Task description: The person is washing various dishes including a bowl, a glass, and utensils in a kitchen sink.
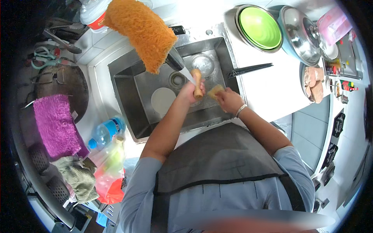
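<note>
My left hand grips a short, light wooden handle-like piece over the sink. A pale stream of water runs from the black faucet spout onto it. In my right hand is a yellowish sponge or scouring pad, held just right of the wooden piece and apart from it. Beneath both hands is the stainless steel sink, with a white round plate or lid on its floor. A round metal drain and a clear round dish or lid lie farther back.
An orange fluffy cloth hangs over the faucet. Right of the sink are black chopsticks, a green bowl, a lidded pot and raw meat. At left are a water bottle, purple cloth and scissors.
</note>
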Demonstrator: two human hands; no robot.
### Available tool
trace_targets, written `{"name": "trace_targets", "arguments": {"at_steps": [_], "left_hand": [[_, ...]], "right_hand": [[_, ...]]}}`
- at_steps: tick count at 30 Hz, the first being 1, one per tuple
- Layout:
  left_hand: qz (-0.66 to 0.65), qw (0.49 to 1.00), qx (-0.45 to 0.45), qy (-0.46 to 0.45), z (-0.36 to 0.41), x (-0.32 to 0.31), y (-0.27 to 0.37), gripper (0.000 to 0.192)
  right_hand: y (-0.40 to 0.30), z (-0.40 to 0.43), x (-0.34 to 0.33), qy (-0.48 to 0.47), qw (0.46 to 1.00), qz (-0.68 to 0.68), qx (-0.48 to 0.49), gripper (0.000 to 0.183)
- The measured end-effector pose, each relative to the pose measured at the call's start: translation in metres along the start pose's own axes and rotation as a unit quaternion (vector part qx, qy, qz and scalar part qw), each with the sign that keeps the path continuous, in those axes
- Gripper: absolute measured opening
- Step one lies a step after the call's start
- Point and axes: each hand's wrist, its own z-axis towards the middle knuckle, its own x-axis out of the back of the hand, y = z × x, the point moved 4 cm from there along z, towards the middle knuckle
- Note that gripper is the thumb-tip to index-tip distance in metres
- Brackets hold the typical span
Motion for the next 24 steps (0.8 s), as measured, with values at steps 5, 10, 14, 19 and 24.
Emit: {"name": "trace_targets", "arguments": {"at_steps": [5, 10, 14, 19, 24], "left_hand": [[0.001, 0.994, -0.097, 0.059, 0.026, -0.002, 0.008, 0.021], [0.125, 0.984, -0.079, 0.098, 0.009, -0.011, 0.001, 0.025], [0.131, 0.979, -0.098, 0.124, -0.014, -0.020, -0.003, 0.029], [0.118, 0.975, -0.174, 0.076, -0.014, -0.021, -0.008, 0.030], [0.108, 0.971, -0.213, 0.024, -0.012, -0.019, -0.009, 0.031]], "right_hand": [[0.002, 0.002, -0.021, -0.042, 0.998, -0.041, 0.011, 0.024], [-0.026, 0.039, -0.012, 0.049, 0.931, 0.358, 0.048, 0.023], [-0.081, 0.068, -0.013, -0.154, 0.697, 0.691, -0.117, 0.022], [-0.108, 0.098, -0.027, -0.201, 0.561, 0.785, -0.171, 0.022], [-0.127, 0.091, -0.023, -0.166, 0.581, 0.787, -0.123, 0.031]]}}
